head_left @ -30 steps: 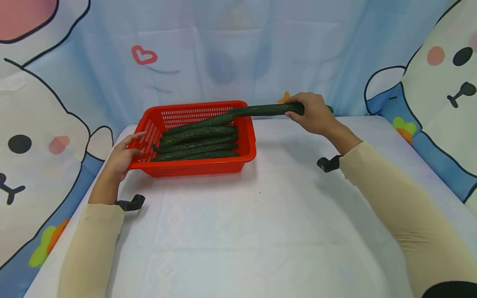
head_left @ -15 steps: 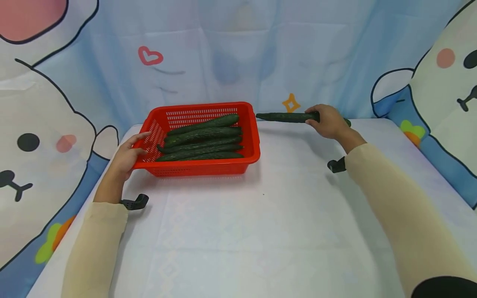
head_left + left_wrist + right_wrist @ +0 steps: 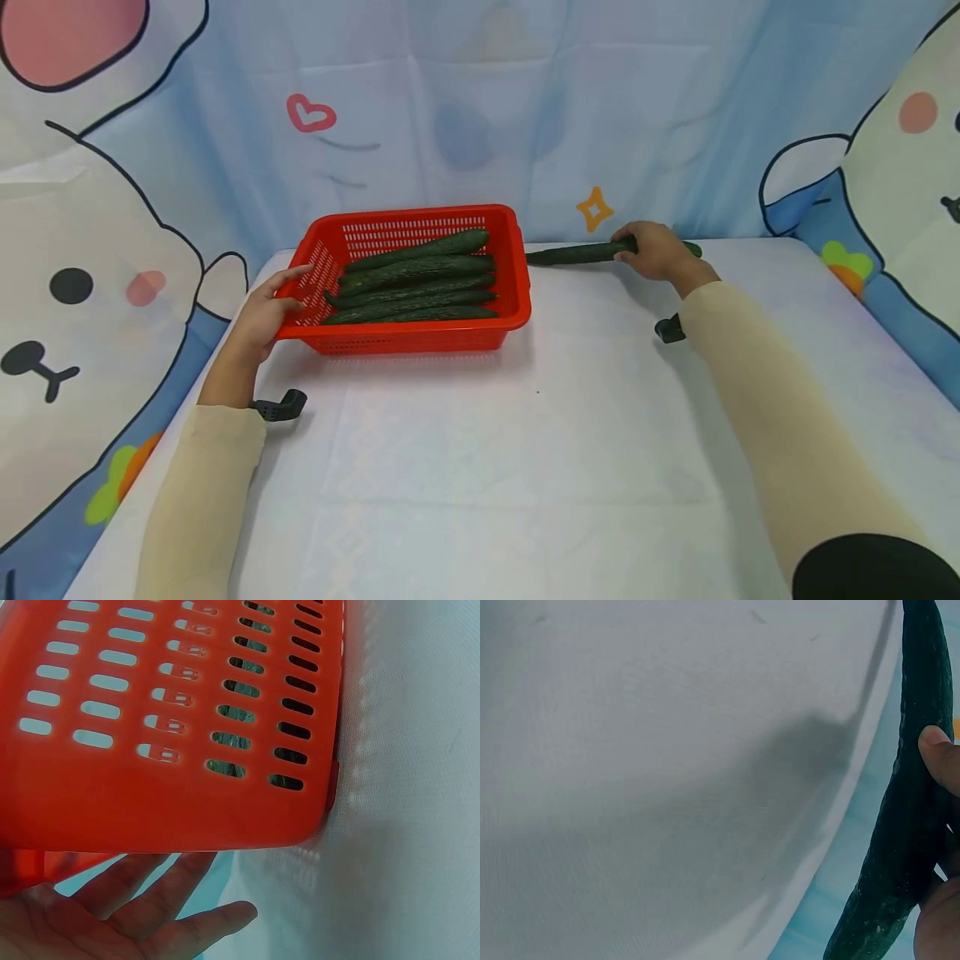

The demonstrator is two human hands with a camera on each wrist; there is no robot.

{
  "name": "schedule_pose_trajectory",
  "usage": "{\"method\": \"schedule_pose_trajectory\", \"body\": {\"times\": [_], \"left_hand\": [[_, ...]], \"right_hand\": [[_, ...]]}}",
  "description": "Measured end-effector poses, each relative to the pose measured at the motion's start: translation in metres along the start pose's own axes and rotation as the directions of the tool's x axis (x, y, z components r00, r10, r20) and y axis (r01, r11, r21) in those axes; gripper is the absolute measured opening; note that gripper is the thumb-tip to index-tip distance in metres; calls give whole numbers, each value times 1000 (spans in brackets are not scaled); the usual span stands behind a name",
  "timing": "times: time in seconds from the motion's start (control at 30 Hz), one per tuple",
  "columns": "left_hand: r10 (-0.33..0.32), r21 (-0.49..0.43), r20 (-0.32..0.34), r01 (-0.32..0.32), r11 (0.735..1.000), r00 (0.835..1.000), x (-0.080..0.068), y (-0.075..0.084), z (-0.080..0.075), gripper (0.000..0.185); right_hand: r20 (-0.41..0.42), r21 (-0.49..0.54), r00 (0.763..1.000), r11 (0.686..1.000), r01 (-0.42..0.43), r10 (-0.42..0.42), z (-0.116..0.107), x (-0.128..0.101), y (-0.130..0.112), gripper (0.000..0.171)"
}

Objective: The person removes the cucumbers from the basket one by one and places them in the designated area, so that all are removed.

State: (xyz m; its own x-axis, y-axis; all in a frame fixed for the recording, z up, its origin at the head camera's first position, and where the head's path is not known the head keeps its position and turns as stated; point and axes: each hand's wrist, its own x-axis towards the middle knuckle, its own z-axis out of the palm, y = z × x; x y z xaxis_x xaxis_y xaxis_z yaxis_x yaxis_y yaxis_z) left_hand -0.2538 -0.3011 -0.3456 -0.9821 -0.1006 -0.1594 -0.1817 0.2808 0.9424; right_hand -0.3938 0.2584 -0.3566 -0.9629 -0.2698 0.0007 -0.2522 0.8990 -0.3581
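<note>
My left hand [image 3: 258, 321] sits at approx 9 o'clock of the red basket [image 3: 517, 275], fingers straight and relaxed, touching the basket's left wall; grip is released, holding nothing. In the left wrist view the palm [image 3: 90, 922] lies open under the perforated red wall [image 3: 172, 802], w/ the white cloth of the table [image 3: 525, 467] just beside it.

The basket stands on the table towards 11 o'clock from me. Inside it lie several dark green cucumbers [image 3: 416, 287], side by side, lengthwise left to right, touching each other.

At approx 3 o'clock of the basket, outside it, is one more cucumber [image 3: 577, 252], lying near the table's far edge, its left tip just beside the basket's right wall but apart from it. My right hand [image 3: 656, 250] is on its right part, fingers curled round it, so the grip is grasping that cucumber. The right wrist view shows my thumb [image 3: 939, 757] pressed on the dark bumpy skin [image 3: 900, 847], w/ the table edge and the blue backdrop [image 3: 480, 108] behind it. Can't tell whether the cucumber rests fully on the cloth or is a bit above it.
</note>
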Motion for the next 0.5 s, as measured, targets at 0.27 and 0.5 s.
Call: {"method": "schedule_pose_trajectory", "body": {"times": [0.27,0.5], "left_hand": [[3,-16,11,-3,1000,1000,2,0,1,56],[15,-26,14,-15,1000,1000,2,-1,0,56]], "right_hand": [[33,-38,999,999,-14,15,-1,3,-3,41],[59,-95,998,995,19,-13,4,7,-5,39]]}}
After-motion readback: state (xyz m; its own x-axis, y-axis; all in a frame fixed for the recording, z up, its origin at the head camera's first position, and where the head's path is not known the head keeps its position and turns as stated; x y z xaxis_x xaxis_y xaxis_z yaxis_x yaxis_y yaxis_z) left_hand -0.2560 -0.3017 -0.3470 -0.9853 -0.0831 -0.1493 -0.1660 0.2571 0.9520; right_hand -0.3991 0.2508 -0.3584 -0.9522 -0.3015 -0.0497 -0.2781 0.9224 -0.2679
